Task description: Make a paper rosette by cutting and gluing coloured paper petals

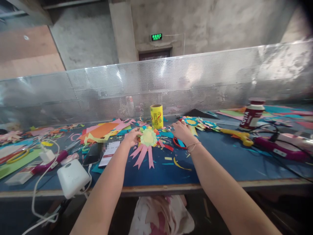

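Observation:
A paper rosette (148, 137) with a pale yellow-green centre and pink ribbon tails lies at the middle of the blue table. My left hand (132, 137) has its fingers at the rosette's left edge; whether they pinch it is too small to tell. To the right, my right hand (182, 131) reaches over paper scraps beside red-handled scissors (179, 143), its fingertips blurred. Just beyond that hand lies another rosette (191, 121) with a blue rim. Between and behind the hands stands a yellow cardboard roll (156, 116).
On the left are a white charger box (73, 178), cables, a phone (94, 153) and coloured paper (104, 130). A yellow glue gun (238, 136) and a brown bottle (252, 114) are on the right. A perforated metal panel (151, 85) runs behind the table.

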Motion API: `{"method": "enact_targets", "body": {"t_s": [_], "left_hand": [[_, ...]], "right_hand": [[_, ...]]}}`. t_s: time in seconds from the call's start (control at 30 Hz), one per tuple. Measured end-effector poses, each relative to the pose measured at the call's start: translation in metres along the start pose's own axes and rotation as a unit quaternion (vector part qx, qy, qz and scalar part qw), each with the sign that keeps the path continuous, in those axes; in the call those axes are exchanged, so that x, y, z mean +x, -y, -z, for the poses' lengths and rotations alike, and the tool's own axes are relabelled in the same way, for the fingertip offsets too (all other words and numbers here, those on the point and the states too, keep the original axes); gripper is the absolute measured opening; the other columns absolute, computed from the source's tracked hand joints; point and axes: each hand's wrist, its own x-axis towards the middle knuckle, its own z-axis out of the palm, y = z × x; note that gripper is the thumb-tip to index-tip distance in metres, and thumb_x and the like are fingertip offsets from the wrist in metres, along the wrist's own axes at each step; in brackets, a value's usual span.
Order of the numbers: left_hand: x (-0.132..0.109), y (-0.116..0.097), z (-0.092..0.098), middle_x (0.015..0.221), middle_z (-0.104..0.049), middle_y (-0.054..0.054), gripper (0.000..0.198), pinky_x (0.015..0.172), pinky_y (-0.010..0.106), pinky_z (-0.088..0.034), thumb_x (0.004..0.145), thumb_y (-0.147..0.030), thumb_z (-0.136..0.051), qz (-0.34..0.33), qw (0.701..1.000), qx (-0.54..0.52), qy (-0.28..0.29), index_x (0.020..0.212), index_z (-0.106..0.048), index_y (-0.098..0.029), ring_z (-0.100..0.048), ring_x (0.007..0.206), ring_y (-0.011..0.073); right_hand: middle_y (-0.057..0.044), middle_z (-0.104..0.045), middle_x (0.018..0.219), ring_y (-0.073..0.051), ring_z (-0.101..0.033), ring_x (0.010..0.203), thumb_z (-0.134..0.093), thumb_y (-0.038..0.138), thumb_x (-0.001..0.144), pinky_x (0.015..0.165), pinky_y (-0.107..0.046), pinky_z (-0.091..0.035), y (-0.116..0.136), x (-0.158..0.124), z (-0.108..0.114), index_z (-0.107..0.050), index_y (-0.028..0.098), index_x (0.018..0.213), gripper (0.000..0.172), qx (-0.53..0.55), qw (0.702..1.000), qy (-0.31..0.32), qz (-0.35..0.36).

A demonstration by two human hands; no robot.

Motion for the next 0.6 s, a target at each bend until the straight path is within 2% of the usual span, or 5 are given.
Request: {"method": "enact_targets", "body": {"t_s": [0.1, 0.2, 0.33, 0.43, 0.6], "left_hand": [[-0.001, -0.001, 0.0, 0.053, -0.051, -0.006, 0.031, 0.04, 0.02, -0.033, 0.048, -0.004, -0.06, 0.01, 1.0, 0.0, -0.005, 0.073, -0.05, -0.018, -0.047, 0.04, 0.0078], [-0.002, -0.002, -0.001, 0.052, -0.05, -0.006, 0.028, 0.04, 0.02, -0.034, 0.049, -0.004, -0.06, 0.015, 1.0, 0.0, -0.011, 0.071, -0.049, -0.018, -0.047, 0.04, 0.0076], [-0.001, -0.001, 0.0, 0.055, -0.053, -0.005, 0.028, 0.042, 0.02, -0.036, 0.05, -0.004, -0.06, 0.011, 1.0, 0.009, -0.02, 0.073, -0.051, -0.018, -0.05, 0.042, 0.0084], [0.0, 0.001, 0.003, 0.057, -0.055, -0.004, 0.029, 0.043, 0.02, -0.037, 0.051, -0.006, -0.062, 0.001, 1.0, 0.012, -0.02, 0.075, -0.052, -0.018, -0.052, 0.045, 0.009], [0.002, 0.002, 0.005, 0.06, -0.056, -0.004, 0.033, 0.044, 0.02, -0.038, 0.052, -0.007, -0.063, -0.011, 1.0, 0.015, -0.008, 0.082, -0.054, -0.018, -0.052, 0.045, 0.009]], "right_hand": [[-0.01, -0.065, 0.087, -0.023, -0.058, 0.08, -0.061, 0.038, 0.073, 0.07, -0.032, -0.043, 0.011, -0.003, 0.004, -0.066, 0.016, 0.088, 0.027, 0.025, 0.993, 0.115, 0.01], [-0.002, -0.057, 0.059, -0.015, -0.05, 0.057, -0.065, 0.044, 0.066, 0.056, -0.027, -0.039, 0.024, -0.003, 0.0, -0.062, 0.017, 0.062, 0.028, 0.043, 0.962, 0.257, 0.084], [0.001, -0.051, 0.052, -0.012, -0.045, 0.053, -0.062, 0.033, 0.067, 0.051, -0.025, -0.036, 0.03, -0.003, -0.005, -0.058, 0.017, 0.054, 0.02, 0.053, 0.95, 0.287, 0.113], [-0.001, -0.055, 0.056, -0.014, -0.05, 0.056, -0.06, 0.026, 0.067, 0.053, -0.025, -0.037, 0.028, -0.003, -0.003, -0.061, 0.017, 0.059, 0.012, 0.036, 0.96, 0.266, 0.081], [-0.011, -0.067, 0.083, -0.021, -0.06, 0.074, -0.049, 0.012, 0.072, 0.062, -0.028, -0.04, 0.016, -0.001, 0.004, -0.066, 0.014, 0.087, 0.023, 0.025, 0.997, 0.073, -0.029]]}}
